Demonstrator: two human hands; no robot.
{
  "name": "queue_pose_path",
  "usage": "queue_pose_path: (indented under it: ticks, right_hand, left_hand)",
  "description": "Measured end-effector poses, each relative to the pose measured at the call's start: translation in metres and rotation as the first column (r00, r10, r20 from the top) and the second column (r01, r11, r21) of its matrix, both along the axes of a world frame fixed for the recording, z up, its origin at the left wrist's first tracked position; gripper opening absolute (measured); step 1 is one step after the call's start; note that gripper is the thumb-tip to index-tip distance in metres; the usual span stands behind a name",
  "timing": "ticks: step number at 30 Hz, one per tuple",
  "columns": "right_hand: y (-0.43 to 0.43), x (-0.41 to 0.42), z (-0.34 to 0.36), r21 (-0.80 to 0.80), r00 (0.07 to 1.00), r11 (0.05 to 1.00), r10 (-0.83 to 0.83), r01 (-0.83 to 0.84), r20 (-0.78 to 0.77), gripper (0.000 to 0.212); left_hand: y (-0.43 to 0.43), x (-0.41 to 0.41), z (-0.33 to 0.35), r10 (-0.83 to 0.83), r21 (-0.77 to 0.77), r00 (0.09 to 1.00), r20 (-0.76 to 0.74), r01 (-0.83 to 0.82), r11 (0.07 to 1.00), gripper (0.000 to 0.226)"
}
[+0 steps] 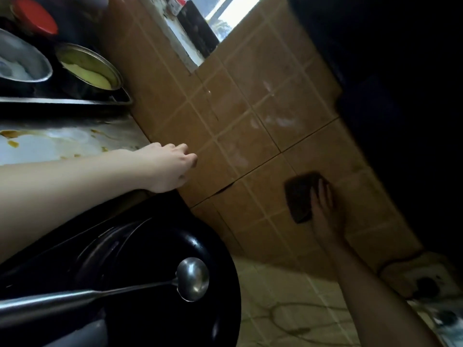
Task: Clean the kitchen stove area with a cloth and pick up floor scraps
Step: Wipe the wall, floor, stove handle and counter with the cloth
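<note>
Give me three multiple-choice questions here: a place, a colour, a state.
1. Where does the steel ladle lie? A on the floor; B across the black wok; C in the sink.
2. What colour is the round lid at top left? A red; B blue; C green.
3. What is the right hand doing? A hanging idle; B gripping a cup; C pressing the dark cloth on the tiled wall.
Answers: B, its bowl sits over the wok; A, plainly red; C, it lies on the cloth against tiles.
</note>
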State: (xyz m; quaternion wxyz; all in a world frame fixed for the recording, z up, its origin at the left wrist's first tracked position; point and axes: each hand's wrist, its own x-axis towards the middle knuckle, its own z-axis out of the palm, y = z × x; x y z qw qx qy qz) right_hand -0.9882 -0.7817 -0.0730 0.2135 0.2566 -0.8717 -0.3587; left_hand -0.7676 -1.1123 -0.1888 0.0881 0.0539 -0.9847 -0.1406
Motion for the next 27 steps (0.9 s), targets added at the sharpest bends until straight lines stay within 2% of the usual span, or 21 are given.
queue_pose_path:
  ticks: [4, 8, 11, 13, 16, 20, 23, 25, 27]
  right_hand:
    - [0.014, -0.001, 0.023, -0.234, 0.992, 0.972, -0.03, 0.001, -0.122, 0.071]
    - [0.006, 0.002, -0.005, -0.287, 0.998, 0.958, -0.034, 0.018, -0.051, 0.079]
    - [-0.001, 0.003, -0.036, -0.154, 1.0, 0.988, 0.0, 0.002, 0.016, 0.076]
    - [-0.002, 0.0, -0.058, 0.03, 0.993, 1.0, -0.009, 0.005, 0.118, 0.077]
    - [0.005, -0.009, -0.094, 0.287, 0.95, 0.955, -0.025, -0.07, 0.313, 0.078]
    - [0.038, -0.014, -0.13, 0.48, 0.887, 0.855, -0.052, -0.198, 0.46, 0.057]
    - [0.062, -0.015, -0.134, 0.443, 0.896, 0.874, -0.021, -0.198, 0.443, 0.051]
    - [0.067, -0.014, -0.13, 0.392, 0.929, 0.902, 0.027, -0.181, 0.369, 0.065]
    - [0.064, -0.006, -0.119, 0.242, 0.961, 0.961, 0.064, -0.131, 0.268, 0.084]
  left_hand:
    - [0.025, -0.007, 0.003, -0.029, -0.05, 0.999, 0.036, 0.031, 0.998, 0.039]
    - [0.048, -0.015, 0.0, -0.07, -0.042, 0.994, 0.081, 0.074, 0.996, 0.042]
    - [0.06, -0.022, -0.002, -0.086, -0.043, 0.993, 0.077, 0.09, 0.995, 0.043]
    - [0.067, -0.024, -0.005, -0.088, -0.042, 0.994, 0.067, 0.09, 0.995, 0.042]
    - [0.075, -0.023, -0.013, -0.083, -0.056, 0.994, 0.074, 0.087, 0.995, 0.042]
    - [0.082, -0.016, -0.022, -0.089, -0.059, 0.986, 0.144, 0.099, 0.993, 0.044]
    - [0.084, -0.015, -0.023, -0.092, -0.065, 0.978, 0.188, 0.106, 0.992, 0.047]
    - [0.086, -0.018, -0.022, -0.081, -0.06, 0.978, 0.193, 0.094, 0.994, 0.05]
    - [0.091, -0.021, -0.021, -0.069, -0.063, 0.981, 0.184, 0.082, 0.995, 0.05]
